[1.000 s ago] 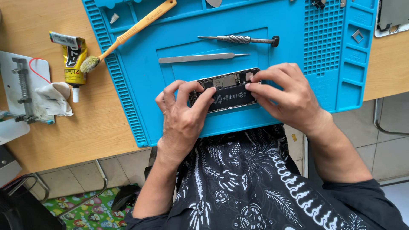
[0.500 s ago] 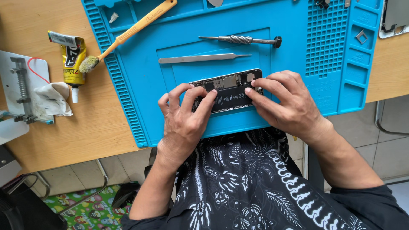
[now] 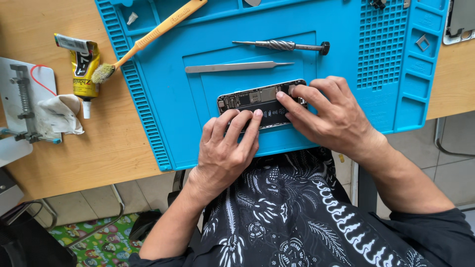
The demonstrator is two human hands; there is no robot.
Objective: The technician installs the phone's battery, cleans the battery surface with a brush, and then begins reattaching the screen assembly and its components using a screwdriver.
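Note:
An opened smartphone body (image 3: 255, 99) lies flat on the blue repair mat (image 3: 163, 99), its battery and circuit board showing. My left hand (image 3: 225, 151) rests on the phone's near edge, fingertips pressed on the battery area. My right hand (image 3: 329, 116) covers the phone's right end, with fingers spread over it and pressing down. Both hands hold the phone against the mat.
Flat tweezers (image 3: 237, 66) and a metal screwdriver (image 3: 282, 46) lie on the mat beyond the phone. A yellow-handled brush (image 3: 148, 34) crosses the mat's left edge. A yellow glue tube (image 3: 84, 69), a white cloth (image 3: 62, 113) and a clamp fixture (image 3: 22, 104) sit on the wooden table at left.
The phone and both hands have shifted slightly toward me on the mat. My fingers keep pressing on the phone.

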